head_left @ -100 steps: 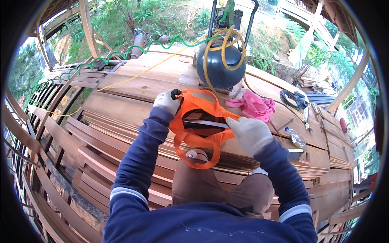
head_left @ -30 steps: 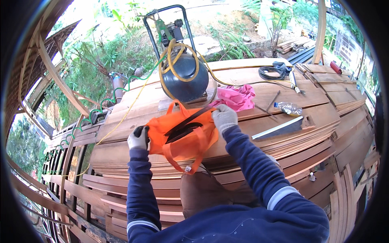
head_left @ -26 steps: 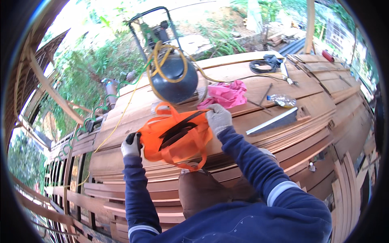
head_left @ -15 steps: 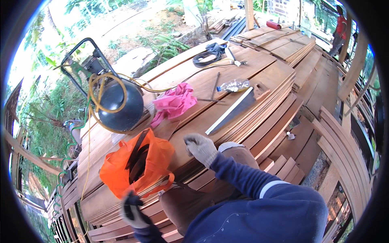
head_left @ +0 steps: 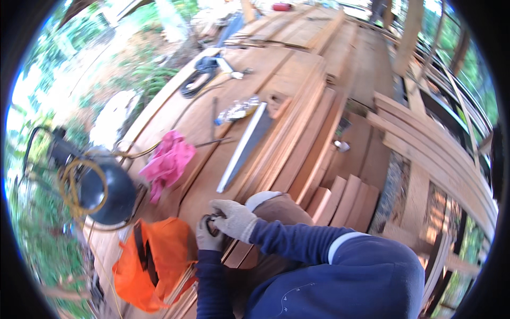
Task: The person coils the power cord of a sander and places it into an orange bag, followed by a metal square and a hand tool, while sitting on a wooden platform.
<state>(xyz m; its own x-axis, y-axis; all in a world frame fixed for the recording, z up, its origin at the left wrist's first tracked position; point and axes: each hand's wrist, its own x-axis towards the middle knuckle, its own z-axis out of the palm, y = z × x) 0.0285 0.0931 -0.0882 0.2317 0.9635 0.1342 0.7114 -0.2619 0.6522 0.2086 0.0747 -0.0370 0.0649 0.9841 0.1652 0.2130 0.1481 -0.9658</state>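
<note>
Both my hands wear pale work gloves and meet in front of my lap. My left hand (head_left: 208, 239) is closed around a small dark, rounded object (head_left: 212, 225), too blurred to name. The fingers of my right hand (head_left: 235, 219) curl against it from the right; what they pinch is hidden. To the left of my hands, an orange cloth bag (head_left: 175, 250) stands open on the boards, with dark contents partly showing. A handsaw (head_left: 247, 143) with a pale edge strip and a brownish handle lies beyond my right hand.
Stacked wooden planks (head_left: 289, 130) form the surface. A pink cloth (head_left: 169, 159), a plastic bottle (head_left: 237, 110) and a coiled black cable (head_left: 196, 85) lie on it. At left stands a dark rounded tank (head_left: 109, 189) with a yellow hose. More curved boards (head_left: 433, 143) lie right.
My left hand has risen from beside the orange bag to meet my right hand, which has moved down and left. The view has swung to the right.
</note>
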